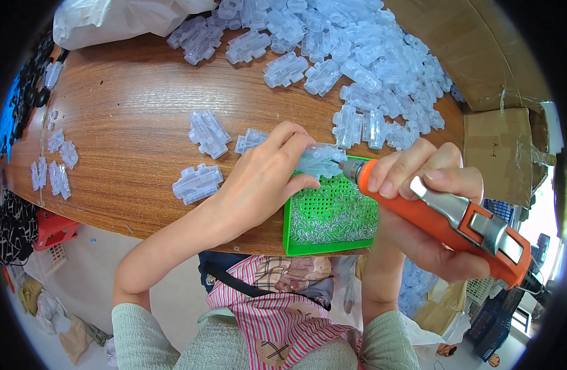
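Note:
My left hand (268, 166) pinches a clear plastic housing (319, 160) between thumb and fingers, over the far edge of a green tray (330, 249). In my right hand (428, 185) is an orange electric screwdriver (413, 213) with a metal lever along its side. Its bit points left and meets the right end of the housing; whether a screw sits on the tip is too small to tell. Many small silvery screws (333, 228) lie in the perforated tray. Two clear housings (209, 134) rest left of my left hand, and another (251, 140) lies partly behind it.
A large heap of clear housings (357, 49) covers the far right of the wooden table (129, 123). Cardboard (499, 148) stands along the right edge. A white bag (123, 21) lies at the far left, and several small clear pieces (58, 176) lie near the left edge.

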The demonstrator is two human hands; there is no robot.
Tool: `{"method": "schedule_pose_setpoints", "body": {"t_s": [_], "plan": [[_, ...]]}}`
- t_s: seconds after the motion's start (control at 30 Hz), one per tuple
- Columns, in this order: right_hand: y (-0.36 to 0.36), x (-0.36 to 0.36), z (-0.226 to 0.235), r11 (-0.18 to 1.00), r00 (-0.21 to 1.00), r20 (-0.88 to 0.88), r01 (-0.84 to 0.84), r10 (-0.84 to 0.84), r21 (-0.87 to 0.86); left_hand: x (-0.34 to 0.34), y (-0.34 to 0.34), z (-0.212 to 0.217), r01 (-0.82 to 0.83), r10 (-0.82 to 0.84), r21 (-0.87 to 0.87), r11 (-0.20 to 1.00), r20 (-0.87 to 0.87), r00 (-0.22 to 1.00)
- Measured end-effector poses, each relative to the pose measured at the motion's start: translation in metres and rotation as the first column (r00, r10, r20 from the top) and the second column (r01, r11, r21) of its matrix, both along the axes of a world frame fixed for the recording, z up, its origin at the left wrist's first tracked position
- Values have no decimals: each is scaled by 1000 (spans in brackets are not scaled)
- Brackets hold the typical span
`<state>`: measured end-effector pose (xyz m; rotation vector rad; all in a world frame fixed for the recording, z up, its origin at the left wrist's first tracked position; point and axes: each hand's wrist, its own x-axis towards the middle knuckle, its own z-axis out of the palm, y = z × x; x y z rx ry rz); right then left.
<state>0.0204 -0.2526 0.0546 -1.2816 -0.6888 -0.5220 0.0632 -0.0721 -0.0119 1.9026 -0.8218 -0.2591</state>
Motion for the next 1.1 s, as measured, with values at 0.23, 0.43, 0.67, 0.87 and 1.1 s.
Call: {"method": "schedule_pose_setpoints", "body": {"t_s": [0.23,0.43,0.67,0.87,1.1], "plan": [[3,3,-15,1000,1000,-18,26,-26,15,4,1,1,23,-23,32,999,1,1000],[6,-2,-14,999,997,-80,2,-6,-42,7,0,2,44,-44,33,998,11,999],[7,2,-13,998,997,-73,-23,18,-60,6,3,0,45,-45,-10,999,71,996],[-1,9,16,992,991,-68,-112,116,57,3,6,12,7,-7,13,1000,20,1000],[-22,-2,6,992,987,-117,116,-110,53,25,65,46,-315,188,434,844,311,932]]}}
